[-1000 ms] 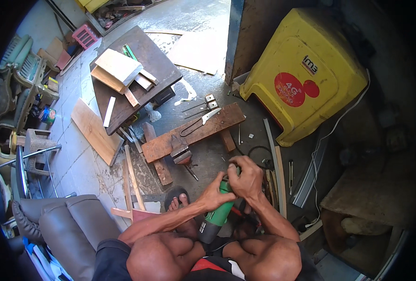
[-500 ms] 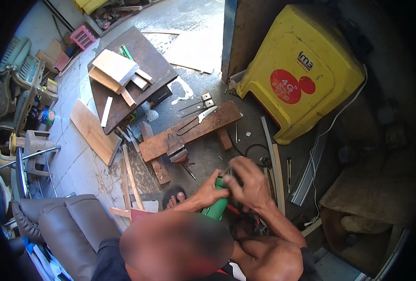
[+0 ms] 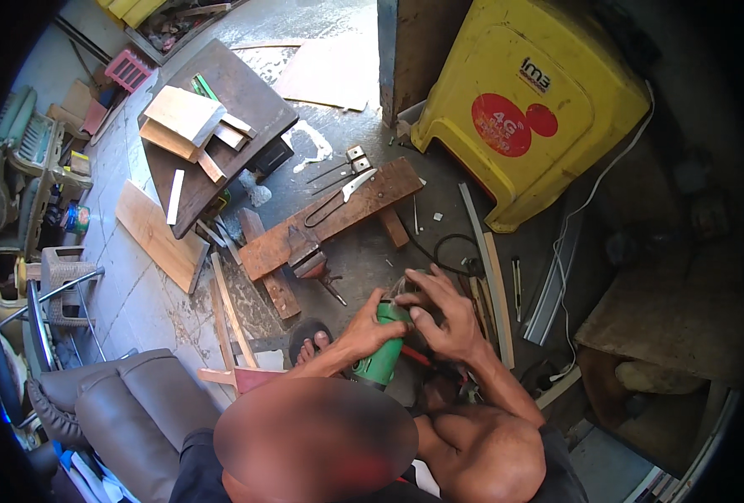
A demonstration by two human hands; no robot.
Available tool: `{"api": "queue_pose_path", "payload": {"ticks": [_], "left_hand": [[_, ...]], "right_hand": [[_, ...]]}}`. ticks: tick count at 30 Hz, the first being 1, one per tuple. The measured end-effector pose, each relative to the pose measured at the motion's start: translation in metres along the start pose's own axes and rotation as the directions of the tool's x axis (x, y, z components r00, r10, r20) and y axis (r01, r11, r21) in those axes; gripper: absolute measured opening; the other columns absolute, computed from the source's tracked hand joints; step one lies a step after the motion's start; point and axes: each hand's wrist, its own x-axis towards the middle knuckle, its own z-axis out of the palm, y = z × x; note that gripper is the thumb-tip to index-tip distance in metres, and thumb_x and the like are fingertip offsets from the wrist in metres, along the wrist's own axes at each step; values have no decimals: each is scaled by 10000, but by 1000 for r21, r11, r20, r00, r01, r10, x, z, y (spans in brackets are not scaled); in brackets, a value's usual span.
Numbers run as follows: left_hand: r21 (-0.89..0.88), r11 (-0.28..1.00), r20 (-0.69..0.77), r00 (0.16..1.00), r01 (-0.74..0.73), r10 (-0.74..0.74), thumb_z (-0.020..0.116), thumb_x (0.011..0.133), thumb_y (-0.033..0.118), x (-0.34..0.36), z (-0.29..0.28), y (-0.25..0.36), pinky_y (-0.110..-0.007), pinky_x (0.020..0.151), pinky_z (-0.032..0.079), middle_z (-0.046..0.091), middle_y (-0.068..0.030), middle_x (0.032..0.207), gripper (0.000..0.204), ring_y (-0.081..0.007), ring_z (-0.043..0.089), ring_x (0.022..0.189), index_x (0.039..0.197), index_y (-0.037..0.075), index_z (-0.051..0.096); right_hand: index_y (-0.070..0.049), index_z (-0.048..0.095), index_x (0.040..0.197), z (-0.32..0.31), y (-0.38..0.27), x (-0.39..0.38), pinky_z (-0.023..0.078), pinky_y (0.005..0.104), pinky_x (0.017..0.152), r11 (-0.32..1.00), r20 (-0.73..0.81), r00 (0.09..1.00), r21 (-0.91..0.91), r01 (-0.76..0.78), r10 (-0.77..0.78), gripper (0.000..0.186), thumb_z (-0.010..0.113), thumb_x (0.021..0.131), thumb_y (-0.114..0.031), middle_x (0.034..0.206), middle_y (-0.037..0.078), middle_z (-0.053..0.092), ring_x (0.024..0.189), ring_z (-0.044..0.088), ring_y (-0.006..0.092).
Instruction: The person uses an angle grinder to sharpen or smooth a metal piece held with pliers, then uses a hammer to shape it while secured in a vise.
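A green cylindrical power tool (image 3: pixel 379 356) stands tilted in front of me, its dark lower end close to my legs. My left hand (image 3: pixel 374 329) is closed round its upper part, thumb across the body. At the tool's top end is my right hand (image 3: pixel 449 323), its fingers bent and spread apart with the thumb off to the side. A small greyish, see-through part (image 3: pixel 400 289) shows by the fingertips; its kind is unclear. Beyond my hands, a low wooden bench (image 3: pixel 338 214) bears a vise (image 3: pixel 312 263) and a white-handled tool with a long metal loop (image 3: pixel 358 184).
A dark table (image 3: pixel 246 92) with stacked wood pieces (image 3: pixel 183 116) stands at the far left. At the right are a yellow plastic stool (image 3: pixel 527 92), a white cable (image 3: pixel 566 260) and long strips (image 3: pixel 496 285). A brown padded seat (image 3: pixel 142 415) is beside me at left.
The view has shifted slightly, so the surroundings sit a bit higher and further left. My right hand's fingers have spread and lifted from their curl over the tool's top; the left keeps its grip.
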Motion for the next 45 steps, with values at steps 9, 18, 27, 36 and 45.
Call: {"api": "queue_pose_path", "payload": {"ticks": [9, 18, 27, 36, 45], "left_hand": [[8, 999, -8, 999, 45, -45, 849, 803, 353, -5, 1, 9, -368, 831, 535, 648, -129, 1096, 762, -224, 649, 957, 1391, 41, 479], [8, 999, 7, 999, 51, -51, 850, 809, 346, -5, 3, 11, -374, 819, 542, 639, -144, 1118, 766, -237, 652, 955, 1393, 30, 469], [-24, 998, 5, 998, 59, -59, 841, 819, 319, 2, 2, 11, -374, 780, 553, 635, -135, 1080, 729, -223, 657, 928, 1374, 32, 466], [-17, 998, 8, 998, 61, -61, 845, 812, 336, -3, 5, 10, -364, 796, 544, 641, -126, 1071, 744, -216, 654, 928, 1378, 41, 465], [-29, 996, 16, 996, 87, -87, 830, 817, 291, 0, 4, 7, -346, 768, 548, 644, -118, 1058, 691, -202, 659, 906, 1358, 51, 472]], "right_hand": [[46, 482, 1517, 10, 10, -15, 456, 454, 1096, 977, -124, 982, -144, -157, 140, 706, 568, 817, 42, 1166, 163, 750, 1252, 570, 343], [33, 412, 1575, 13, 13, -20, 427, 439, 1126, 997, -22, 998, -48, -60, 59, 806, 547, 781, 60, 1116, 114, 792, 1223, 572, 327], [-12, 442, 1583, 10, 21, -12, 441, 473, 1077, 970, -159, 987, -240, -41, 3, 851, 559, 747, 90, 1160, 107, 767, 1180, 588, 321], [-7, 405, 1599, 11, 19, -16, 468, 442, 1073, 992, -88, 996, -121, 19, -30, 868, 536, 749, 106, 1202, 145, 753, 1199, 597, 340], [-6, 265, 1649, 18, 14, -10, 442, 459, 1128, 990, -145, 986, -107, -96, 80, 916, 690, 839, -5, 1330, 184, 685, 1295, 573, 371]]}}
